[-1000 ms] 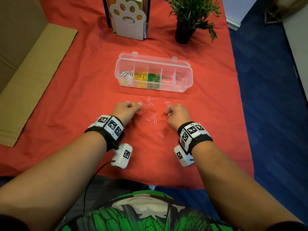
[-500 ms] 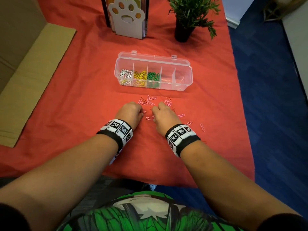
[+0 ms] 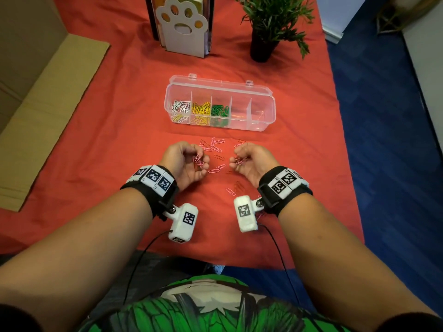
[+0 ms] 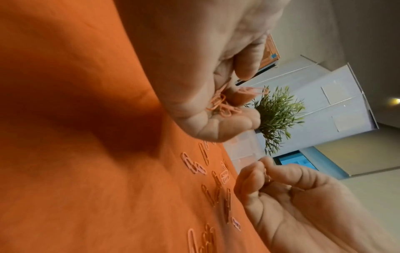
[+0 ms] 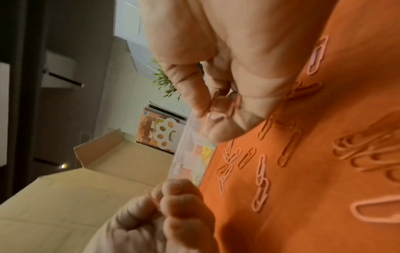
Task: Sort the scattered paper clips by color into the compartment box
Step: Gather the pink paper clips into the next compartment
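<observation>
From the head view, your sorting looks well past halfway. The clear compartment box sits open on the red-covered desk, and its three left compartments are filled: white paper clips, then yellow paper clips, then green paper clips. The fourth compartment shows only a faint reddish trace and the fifth something thin near its wall; you cannot tell what either is. What is left is the pink and red lot: loose pink paper clips lie scattered between the box and your wrists, and darker red paper clips lie just beside your right wrist camera. Your left hand is turned palm up, fingers curled round a small bunch of pink clips; your right hand does the same. Neither handful is over the box yet.

In the left wrist view, your left hand cups several pink clips in the curled fingers, with a dozen or so more on the cloth below. The potted plant stands beyond.

In the right wrist view, your right hand pinches a few pink clips between thumb and fingers. Plenty remain on the cloth, and the box is near, ahead of the fingertips.
</observation>
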Tool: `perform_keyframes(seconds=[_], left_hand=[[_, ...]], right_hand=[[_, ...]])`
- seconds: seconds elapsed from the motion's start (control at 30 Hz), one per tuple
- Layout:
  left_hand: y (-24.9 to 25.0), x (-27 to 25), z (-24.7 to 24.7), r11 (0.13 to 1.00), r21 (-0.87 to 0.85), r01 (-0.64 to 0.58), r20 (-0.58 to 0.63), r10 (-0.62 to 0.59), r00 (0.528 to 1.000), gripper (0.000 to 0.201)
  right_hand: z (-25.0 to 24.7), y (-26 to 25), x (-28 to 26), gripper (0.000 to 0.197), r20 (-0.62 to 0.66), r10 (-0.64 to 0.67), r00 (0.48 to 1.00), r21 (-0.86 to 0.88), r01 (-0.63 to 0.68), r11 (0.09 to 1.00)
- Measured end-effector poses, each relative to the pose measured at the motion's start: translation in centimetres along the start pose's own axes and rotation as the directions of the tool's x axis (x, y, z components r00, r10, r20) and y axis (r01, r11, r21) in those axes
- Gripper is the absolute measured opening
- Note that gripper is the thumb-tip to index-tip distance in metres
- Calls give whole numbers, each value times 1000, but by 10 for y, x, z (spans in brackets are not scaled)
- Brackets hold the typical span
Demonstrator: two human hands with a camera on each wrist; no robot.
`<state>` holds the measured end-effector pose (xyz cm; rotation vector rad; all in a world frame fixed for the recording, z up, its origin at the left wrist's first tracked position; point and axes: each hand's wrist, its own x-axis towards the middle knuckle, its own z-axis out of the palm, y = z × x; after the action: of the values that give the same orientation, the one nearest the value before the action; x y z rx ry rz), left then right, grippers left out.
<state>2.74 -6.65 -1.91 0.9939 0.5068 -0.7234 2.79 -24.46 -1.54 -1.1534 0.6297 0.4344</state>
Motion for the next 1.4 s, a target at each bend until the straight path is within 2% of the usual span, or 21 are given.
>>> perform_keyframes(seconds=[0.03, 0.1, 0.13, 0.23, 0.3, 0.37, 0.43, 0.53, 0.63, 0.7, 0.8, 0.87, 0.93, 0.97, 1.0, 1.07, 1.1, 1.17, 1.27, 1.33, 1.4], left_hand=[[0, 2, 2, 1000, 5, -4, -15, 4, 1000, 19], [-2, 7, 7, 996, 86, -21, -79, 28, 996, 27], [-5, 8, 10, 988, 148, -37, -112, 54, 992, 25], [-14, 15, 6, 923, 381, -56, -157, 125, 980, 18], [-18, 19, -1, 746, 660, -87, -132, 230, 964, 19], [-20, 21, -5, 428, 898, -107, -56, 352, 934, 15], [-22, 19, -6, 177, 979, -97, 14, 418, 908, 14], [-25, 17, -4, 20, 994, -110, 89, 466, 881, 24], [-28, 16, -1, -122, 985, -119, 162, 464, 871, 22], [-29, 15, 1, -199, 974, -112, 190, 439, 878, 20], [-29, 14, 5, -236, 965, -111, 201, 400, 894, 20], [-30, 15, 9, -202, 973, -109, 184, 404, 896, 20], [-28, 12, 13, -22, 998, -66, 69, 401, 914, 18], [-26, 11, 13, 151, 988, -35, -24, 372, 928, 18], [-23, 10, 13, 383, 924, -8, -119, 306, 945, 20], [-18, 4, 10, 811, 584, 43, -207, 98, 973, 18], [-16, 1, 7, 928, 368, 49, -182, 20, 983, 16], [-11, -7, 4, 994, 96, 45, -81, -38, 996, 10], [-9, -12, 1, 1000, 1, 7, -48, -7, 999, 17], [-10, -10, 2, 999, 45, -1, -85, 5, 996, 26], [-13, -6, 8, 988, 152, -12, -114, 30, 993, 29]], right_hand=[[2, 1, 1, 25, 3, -12, 1000, -16, 12, 1000], [7, 6, 5, 27, 3, -53, 999, -223, 52, 973], [9, 8, 8, 29, 3, -73, 997, -392, 68, 918], [10, 15, 15, 32, 49, -124, 991, -778, 116, 618], [8, 20, 17, 29, 130, -204, 970, -889, 205, 410], [6, 25, 17, 23, 190, -259, 947, -940, 252, 231], [6, 30, 16, 19, 248, -270, 930, -953, 284, 103], [9, 35, 15, 20, 317, -281, 906, -948, 313, -59], [13, 36, 14, 21, 345, -284, 895, -937, 308, -165], [11, 34, 14, 21, 332, -277, 902, -940, 292, -176], [2, 32, 13, 22, 316, -249, 915, -946, 284, -160], [-3, 32, 11, 21, 326, -262, 908, -943, 293, -157], [-5, 32, 8, 22, 350, -292, 890, -935, 315, -161], [-5, 32, 7, 22, 364, -303, 881, -930, 325, -172], [-4, 32, 7, 22, 379, -312, 871, -923, 333, -192], [1, 34, 7, 22, 403, -322, 856, -908, 332, -253], [4, 35, 7, 22, 409, -326, 852, -901, 321, -291], [10, 35, 7, 23, 404, -326, 854, -890, 285, -356], [17, 32, 6, 30, 391, -283, 876, -878, 262, -401], [17, 26, 9, 28, 365, -251, 896, -905, 279, -321], [7, 16, 11, 23, 290, -229, 929, -955, 267, -127]])
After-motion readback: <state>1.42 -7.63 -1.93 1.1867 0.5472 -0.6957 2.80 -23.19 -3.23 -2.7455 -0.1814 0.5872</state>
